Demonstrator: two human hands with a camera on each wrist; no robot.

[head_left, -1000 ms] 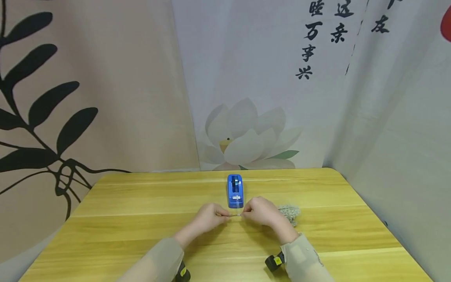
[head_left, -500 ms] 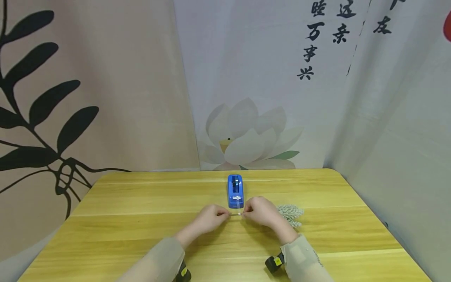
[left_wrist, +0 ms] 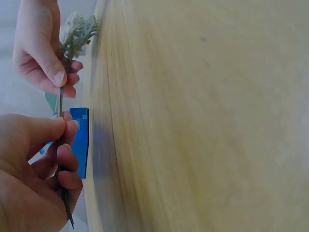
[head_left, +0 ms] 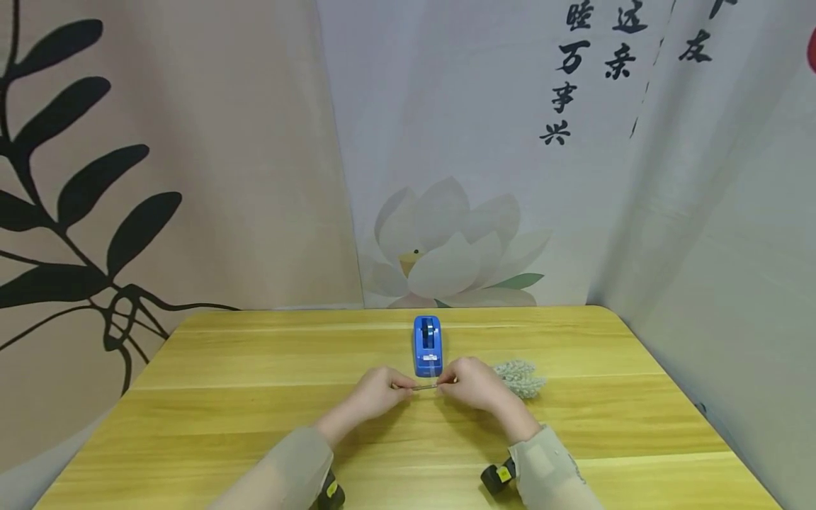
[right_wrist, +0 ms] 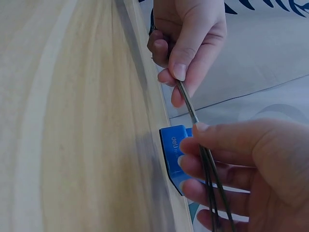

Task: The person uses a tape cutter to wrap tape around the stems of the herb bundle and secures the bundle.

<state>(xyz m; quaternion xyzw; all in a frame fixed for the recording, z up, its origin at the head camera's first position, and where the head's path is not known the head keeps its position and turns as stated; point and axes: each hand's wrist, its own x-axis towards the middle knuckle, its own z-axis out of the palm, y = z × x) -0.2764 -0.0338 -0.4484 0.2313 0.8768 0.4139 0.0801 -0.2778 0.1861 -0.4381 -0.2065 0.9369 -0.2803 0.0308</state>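
A bunch of thin dark stems with pale green flower sprigs at one end is held level between both hands. My left hand pinches the stems toward their bare ends, which stick out below the fingers in the left wrist view. Thumb and fingers of my right hand pinch them nearer the sprigs. Between the hands, a strip of clear tape runs from the blue tape dispenser to the stems. In the right wrist view, several stems spread apart past the right thumb.
The dispenser stands on the wooden table just beyond the hands, near the back edge. Behind it hangs a printed cloth with leaves, a lotus and characters. Black wrist devices show under the sleeves.
The flower sprigs have turned and shifted, first spreading out, then lifting slightly at the right hand's far side. Both hands stay almost in place, still pinching the stems by the tape.
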